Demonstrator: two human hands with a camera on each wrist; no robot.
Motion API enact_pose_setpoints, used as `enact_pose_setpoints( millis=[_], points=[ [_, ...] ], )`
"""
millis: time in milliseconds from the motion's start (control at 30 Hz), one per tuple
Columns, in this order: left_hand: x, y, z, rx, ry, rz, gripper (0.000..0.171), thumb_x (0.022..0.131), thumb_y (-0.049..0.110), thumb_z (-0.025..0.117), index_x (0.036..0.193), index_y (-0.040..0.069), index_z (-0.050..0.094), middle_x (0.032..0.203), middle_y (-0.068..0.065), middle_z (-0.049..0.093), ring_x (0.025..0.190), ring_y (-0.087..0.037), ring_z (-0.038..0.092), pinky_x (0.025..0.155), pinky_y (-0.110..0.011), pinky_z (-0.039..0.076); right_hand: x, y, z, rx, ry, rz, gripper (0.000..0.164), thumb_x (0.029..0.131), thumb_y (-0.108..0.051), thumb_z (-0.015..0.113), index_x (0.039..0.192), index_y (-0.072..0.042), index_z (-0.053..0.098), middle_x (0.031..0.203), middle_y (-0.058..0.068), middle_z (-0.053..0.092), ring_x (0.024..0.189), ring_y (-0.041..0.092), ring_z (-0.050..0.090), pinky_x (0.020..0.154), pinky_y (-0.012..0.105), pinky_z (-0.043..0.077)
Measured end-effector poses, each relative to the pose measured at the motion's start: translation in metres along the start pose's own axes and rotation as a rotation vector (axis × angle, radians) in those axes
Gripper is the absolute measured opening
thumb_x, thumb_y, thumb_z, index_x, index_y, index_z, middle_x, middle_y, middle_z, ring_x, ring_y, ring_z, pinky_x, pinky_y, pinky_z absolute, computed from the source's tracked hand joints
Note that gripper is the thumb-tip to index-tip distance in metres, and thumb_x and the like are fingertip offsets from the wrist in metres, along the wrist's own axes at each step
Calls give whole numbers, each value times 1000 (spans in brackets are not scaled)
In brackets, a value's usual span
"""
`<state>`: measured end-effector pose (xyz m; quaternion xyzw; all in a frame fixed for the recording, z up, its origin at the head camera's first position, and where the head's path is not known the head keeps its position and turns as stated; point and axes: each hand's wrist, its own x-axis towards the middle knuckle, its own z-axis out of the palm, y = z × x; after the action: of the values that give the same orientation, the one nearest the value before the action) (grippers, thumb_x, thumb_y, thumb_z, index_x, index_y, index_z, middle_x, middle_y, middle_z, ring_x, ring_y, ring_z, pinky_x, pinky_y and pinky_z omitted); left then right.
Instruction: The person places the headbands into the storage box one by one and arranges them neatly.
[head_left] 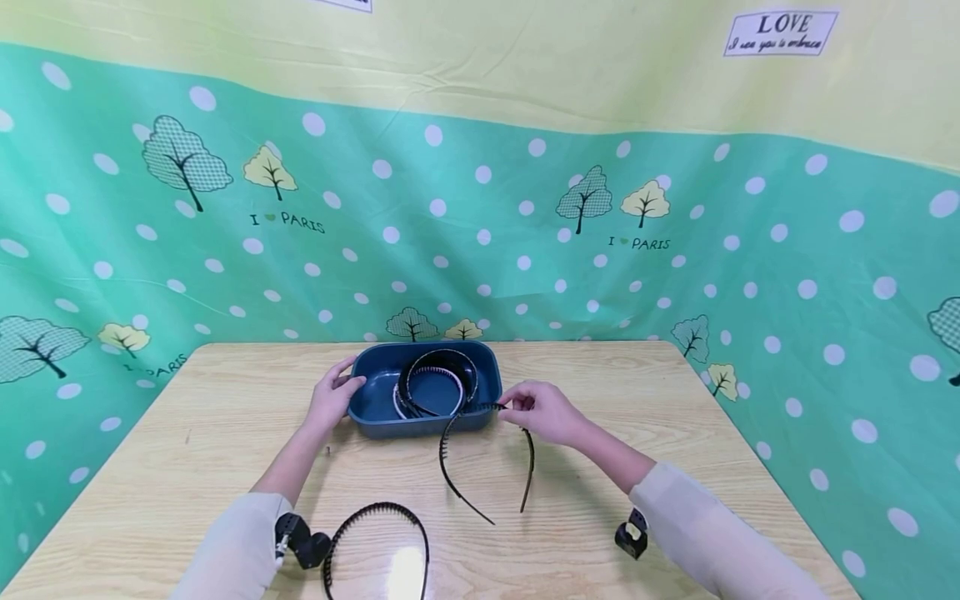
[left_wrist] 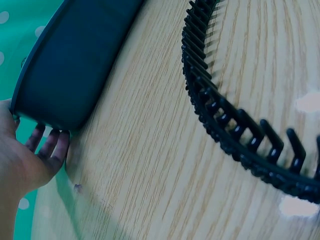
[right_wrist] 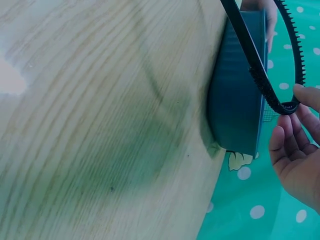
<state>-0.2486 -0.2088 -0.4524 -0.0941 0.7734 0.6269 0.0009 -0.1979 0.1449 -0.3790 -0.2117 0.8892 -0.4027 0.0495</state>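
A dark blue plastic bin (head_left: pixel 408 427) stands at the far side of the table. Inside it lie several headbands (head_left: pixel 442 357), black ones and a pale one with teeth. My left hand (head_left: pixel 333 398) grips the bin's left end, thumb at the rim and fingers along the outside wall. My right hand (head_left: pixel 546 412) pinches a black toothed headband (head_left: pixel 446 467) at its curved top, beside the bin's right front corner. The headband's two ends hang down toward me, above the wood. Nearer to me, another black toothed headband (left_wrist: pixel 210 107) lies on the table.
The wooden table (head_left: pixel 600 375) meets a green dotted cloth (head_left: pixel 510 225) at its back and sides. A bright light reflection (head_left: pixel 406 571) shows on the table inside the near headband. Black wrist cameras (head_left: pixel 303 540) sit at both sleeves.
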Motion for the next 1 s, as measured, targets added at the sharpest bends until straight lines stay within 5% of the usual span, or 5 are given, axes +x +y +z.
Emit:
enact_pose_setpoints(
  millis=[1000],
  points=[
    [2,-2,-1,1,-6,-6,55,96,23,51,147,18,32,141,-26,39,122,-40,48,91,-40,51,26,-3,-8,26,122,67,21,83,-20,70,99,-6,70,74,2,56,68,14,49,58,23,41]
  ],
)
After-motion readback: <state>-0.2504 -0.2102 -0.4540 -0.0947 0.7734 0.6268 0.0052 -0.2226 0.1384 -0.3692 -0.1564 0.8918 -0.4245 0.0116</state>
